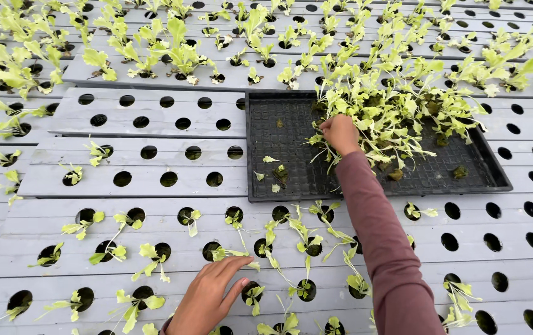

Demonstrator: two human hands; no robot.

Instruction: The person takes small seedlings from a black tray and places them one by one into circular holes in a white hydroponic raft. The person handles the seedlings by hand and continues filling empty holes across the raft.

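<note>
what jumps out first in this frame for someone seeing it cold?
The black tray at centre right, with a heap of pale green seedlings piled in its right half. The right hand reaches into that heap, its fingers closed around some of it. All round lie grey boards full of round holes, many with a small seedling in them, and the left hand rests flat on the near board at the bottom edge.

We see bright, even daylight, soft faint shadows, sharp focus, and slight wide-angle bending toward 9 and 3 o'clock.
</note>
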